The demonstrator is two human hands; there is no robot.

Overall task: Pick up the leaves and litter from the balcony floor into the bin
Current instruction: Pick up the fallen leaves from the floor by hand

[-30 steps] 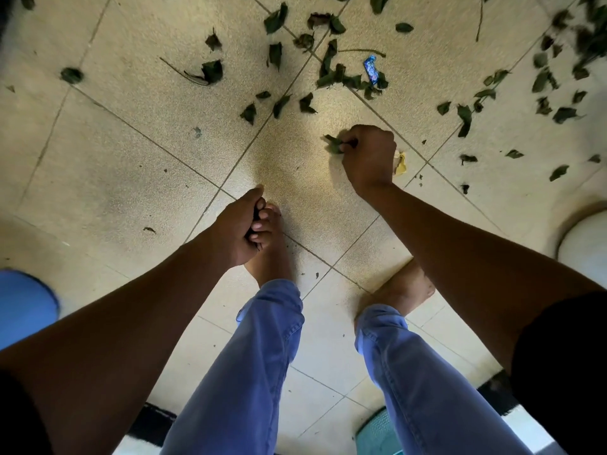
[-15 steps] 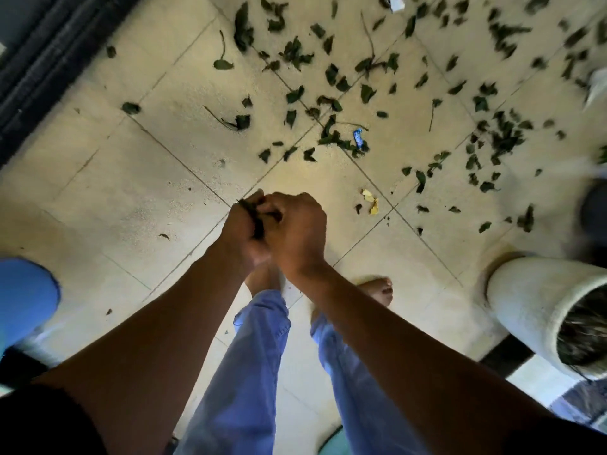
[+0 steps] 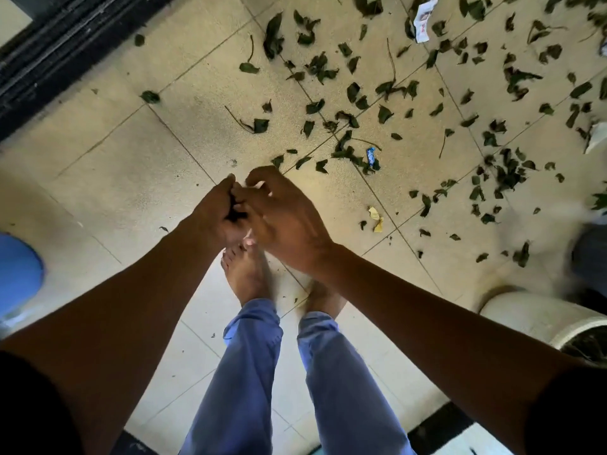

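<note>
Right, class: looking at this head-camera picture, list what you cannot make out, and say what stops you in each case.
- How many leaves the left hand holds: its curled fingers and the right hand cover the bunch.
- Whether the right hand's grip holds anything: its back faces the camera.
- The blue object: cut off by the left edge.
- The white pot: cut by the right edge, contents dark.
- Print on the white wrapper: too small.
- Far-right floor: blurred.

soft daylight, dim shadowed forearms, motion blur at the right edge, wide-angle bending at borders.
</note>
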